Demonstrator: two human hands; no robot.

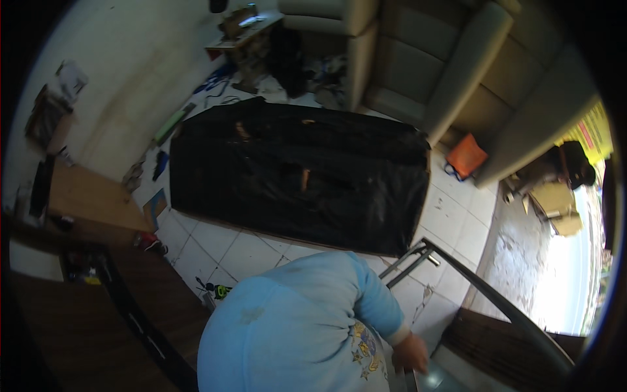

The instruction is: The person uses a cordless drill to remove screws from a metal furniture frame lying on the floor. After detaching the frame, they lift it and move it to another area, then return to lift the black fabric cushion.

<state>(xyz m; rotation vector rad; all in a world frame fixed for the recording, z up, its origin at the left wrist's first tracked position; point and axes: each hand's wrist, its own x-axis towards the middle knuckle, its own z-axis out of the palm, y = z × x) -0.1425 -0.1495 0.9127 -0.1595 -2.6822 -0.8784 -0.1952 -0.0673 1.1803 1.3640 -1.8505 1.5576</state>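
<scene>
Though creased and holed, a long black-covered piece [339, 196] on white tiles [222, 248], the hands' [410, 356] grip impossible to tell.

Covered furniture piece [366, 170]: centre, on tiled floor [450, 219]. Behind it, left: table [258, 31]; right: upright padded seating [408, 68]. To its right: bag [466, 157], cartons [552, 199] beyond. Left: wooden board [95, 193]. Before it, right: metal frame [483, 286].
</scene>
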